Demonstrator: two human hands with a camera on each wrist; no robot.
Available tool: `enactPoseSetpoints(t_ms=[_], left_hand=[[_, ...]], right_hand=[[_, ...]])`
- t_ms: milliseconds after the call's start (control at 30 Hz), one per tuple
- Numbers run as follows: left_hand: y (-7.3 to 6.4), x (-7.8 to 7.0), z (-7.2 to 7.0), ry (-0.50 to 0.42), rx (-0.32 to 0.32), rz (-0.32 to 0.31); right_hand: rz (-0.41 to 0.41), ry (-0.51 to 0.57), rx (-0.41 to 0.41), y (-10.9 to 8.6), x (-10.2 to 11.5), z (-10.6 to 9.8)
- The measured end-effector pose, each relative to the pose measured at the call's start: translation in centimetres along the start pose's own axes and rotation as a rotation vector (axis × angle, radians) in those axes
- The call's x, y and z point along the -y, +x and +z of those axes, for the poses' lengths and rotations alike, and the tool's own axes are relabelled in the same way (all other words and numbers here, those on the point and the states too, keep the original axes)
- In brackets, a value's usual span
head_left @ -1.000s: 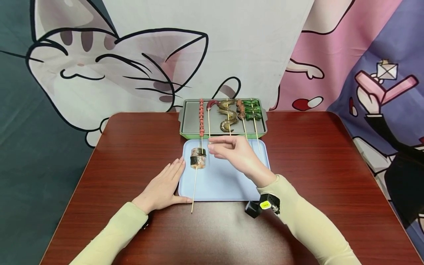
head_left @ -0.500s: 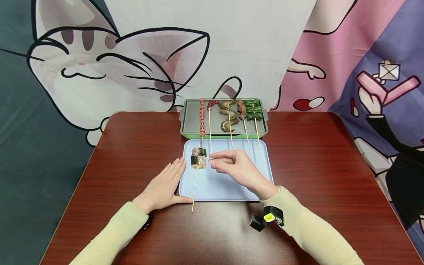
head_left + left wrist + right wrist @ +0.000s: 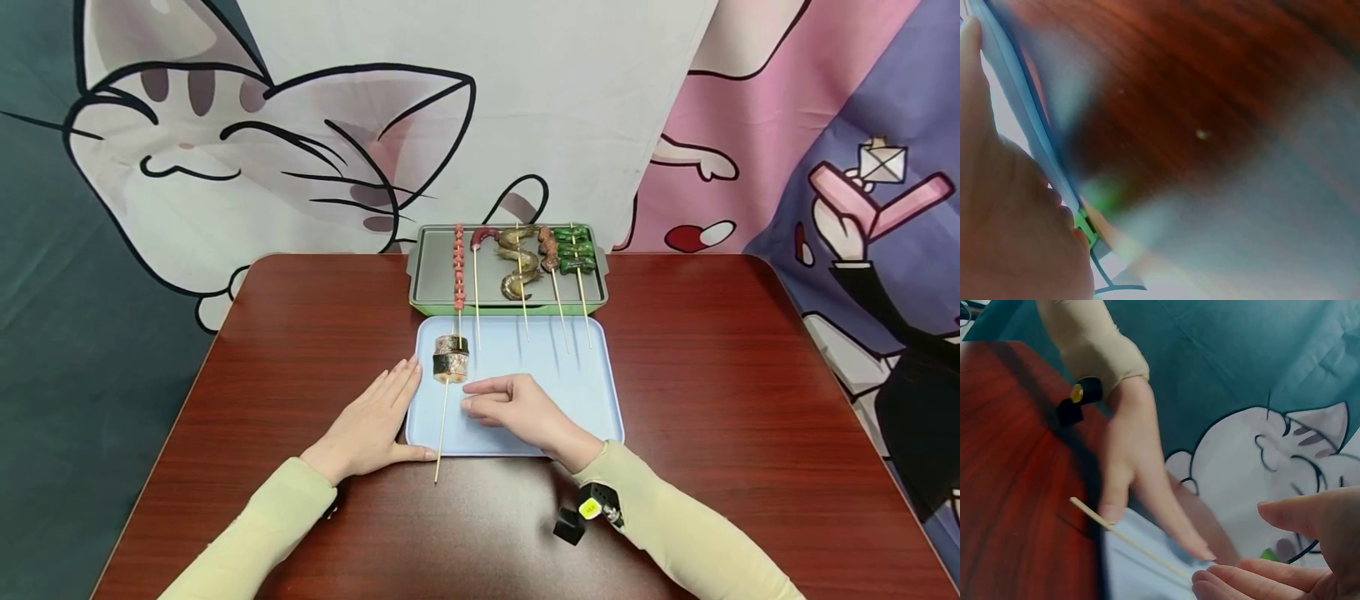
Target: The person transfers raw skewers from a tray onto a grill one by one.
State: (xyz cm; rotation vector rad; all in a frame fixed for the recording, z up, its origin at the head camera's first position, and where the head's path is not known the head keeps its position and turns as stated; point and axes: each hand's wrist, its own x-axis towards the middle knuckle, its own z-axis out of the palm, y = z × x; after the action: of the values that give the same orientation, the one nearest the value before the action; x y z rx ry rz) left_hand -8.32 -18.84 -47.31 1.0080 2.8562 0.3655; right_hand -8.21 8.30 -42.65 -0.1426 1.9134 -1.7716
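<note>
My left hand (image 3: 366,421) rests with straight fingers along the left edge of the light blue tray (image 3: 577,358); its thumb lies at the front left corner. On the tray's left side lies a skewer (image 3: 450,358) with two thick brownish pieces banded in black, its stick reaching past the front edge. My right hand (image 3: 517,408) hovers over the tray just right of that stick. In the right wrist view, the right hand's thumb (image 3: 1291,512) stands apart from its fingers, nothing between them, and the stick (image 3: 1141,547) runs behind the fingertips. The left wrist view shows the tray's rim (image 3: 1022,87) beside the palm.
Behind the tray stands a green-sided grill pan (image 3: 431,271). Across it lie a red-beaded skewer (image 3: 459,267), a dark red one (image 3: 483,236), a shrimp skewer (image 3: 517,258), a brown meat skewer (image 3: 547,248) and a green vegetable skewer (image 3: 574,250). Their sticks overhang the tray.
My right hand has drawn back from near the grill pan's front edge toward the tray's middle, beside the black-banded skewer's stick. The left hand and the skewers stay where they were.
</note>
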Motion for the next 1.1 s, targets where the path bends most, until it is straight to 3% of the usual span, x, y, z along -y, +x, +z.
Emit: enactPoseSetpoints(t_ms=[300,600,1100], left_hand=[[0.0,0.0,-0.2,0.019,0.027,-0.009],[0.1,0.0,0.0,0.016,-0.004,0.003],[0.0,0.1,0.1,0.026,0.013,-0.009]], right_hand=[[0.082,0.136,0.061,1.3,-2.7,1.6],[0.155,0.261,0.079,2.1,-3.7,2.8],[0.162,0.310,0.055,2.1,-3.7,3.0]])
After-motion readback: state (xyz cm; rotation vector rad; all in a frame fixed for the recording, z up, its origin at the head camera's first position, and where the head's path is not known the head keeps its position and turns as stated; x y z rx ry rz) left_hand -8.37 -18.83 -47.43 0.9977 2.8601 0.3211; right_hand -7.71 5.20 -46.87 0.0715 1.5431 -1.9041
